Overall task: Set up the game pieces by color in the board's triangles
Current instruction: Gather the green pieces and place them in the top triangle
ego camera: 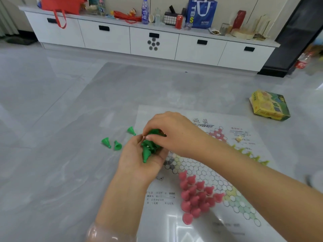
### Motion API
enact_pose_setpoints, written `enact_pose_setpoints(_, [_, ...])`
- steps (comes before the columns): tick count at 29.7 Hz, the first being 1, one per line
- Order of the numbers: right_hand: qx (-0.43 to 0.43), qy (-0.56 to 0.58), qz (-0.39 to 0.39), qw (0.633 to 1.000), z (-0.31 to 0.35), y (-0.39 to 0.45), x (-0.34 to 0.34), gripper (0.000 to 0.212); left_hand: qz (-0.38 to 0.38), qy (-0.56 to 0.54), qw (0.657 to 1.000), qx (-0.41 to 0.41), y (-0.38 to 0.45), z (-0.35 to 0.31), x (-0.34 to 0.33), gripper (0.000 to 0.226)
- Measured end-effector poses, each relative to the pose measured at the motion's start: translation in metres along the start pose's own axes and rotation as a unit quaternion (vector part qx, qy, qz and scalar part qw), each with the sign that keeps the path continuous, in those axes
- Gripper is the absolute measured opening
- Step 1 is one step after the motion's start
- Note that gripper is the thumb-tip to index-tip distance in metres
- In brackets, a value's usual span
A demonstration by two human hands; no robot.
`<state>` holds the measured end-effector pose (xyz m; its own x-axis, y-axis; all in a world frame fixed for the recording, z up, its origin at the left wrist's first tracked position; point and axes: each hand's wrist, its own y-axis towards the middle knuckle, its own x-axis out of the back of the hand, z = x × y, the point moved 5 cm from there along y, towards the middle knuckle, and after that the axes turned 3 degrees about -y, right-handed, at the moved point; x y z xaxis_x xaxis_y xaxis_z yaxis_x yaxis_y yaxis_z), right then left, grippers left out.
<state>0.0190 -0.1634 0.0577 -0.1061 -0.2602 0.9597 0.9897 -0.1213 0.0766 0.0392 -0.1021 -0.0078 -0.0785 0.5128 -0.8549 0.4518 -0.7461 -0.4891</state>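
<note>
**Green cones gathered in hand above the paper board**

Nearest the camera, the left forearm rises from the bottom edge with a clear, glossy bangle (97, 232) at the wrist. Its left hand (139, 159) lies palm up, cupped round a heap of green cone pieces (148, 148). Over them the right hand (172, 131) reaches in from the right, fingertips pinching at the top of the heap — which piece it has hold of cannot be told.

Both hands hover at the left edge of the paper game board (232, 173), a thin glossy sheet flat on the polished grey floor (52, 110). Its star of pale hexagons carries small printed text too blurred to read. Red cone pieces (197, 196) stand packed in the near triangle; yellow-green pieces (250, 155) line the far right, partly hidden by the right forearm. Three loose green cones (114, 141) lie tipped on the bare floor just left of the board, with wide open floor beyond them to the left.

Well apart, far right, sits a yellow-and-green cardboard game box (270, 106). Along the back runs a white drawer cabinet (108, 37) with black handles — on top of it a blue bag (201, 13) lettered "TBS", a red can (178, 21) and a clear plastic bottle (145, 11).
</note>
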Motion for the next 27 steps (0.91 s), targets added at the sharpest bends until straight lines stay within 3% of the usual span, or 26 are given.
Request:
enact_pose_setpoints(6, [-0.003,0.107,-0.024,0.994,-0.005,-0.01,0.017,0.022,0.018,0.023,0.999,-0.027,0.002,0.001,-0.009,0.022])
enact_pose_setpoints(12, [-0.033,0.108,-0.106,0.988,-0.024,-0.015,0.032,0.006,0.002,-0.045,0.999,-0.003,0.001,0.004,-0.008,0.011])
enact_pose_setpoints(19, [-0.002,0.033,-0.098,0.995,-0.037,-0.025,0.031,0.01,-0.005,-0.057,0.998,0.002,-0.006,0.009,-0.013,0.008])
enact_pose_setpoints(23, [0.021,0.012,-0.055,0.998,-0.036,-0.03,0.033,0.018,-0.016,-0.081,0.997,0.006,-0.005,0.007,-0.011,0.011])
enact_pose_setpoints(27, [-0.001,0.073,-0.075,0.994,-0.039,-0.032,0.035,0.015,-0.014,-0.088,0.996,-0.001,-0.006,0.005,-0.013,0.011])
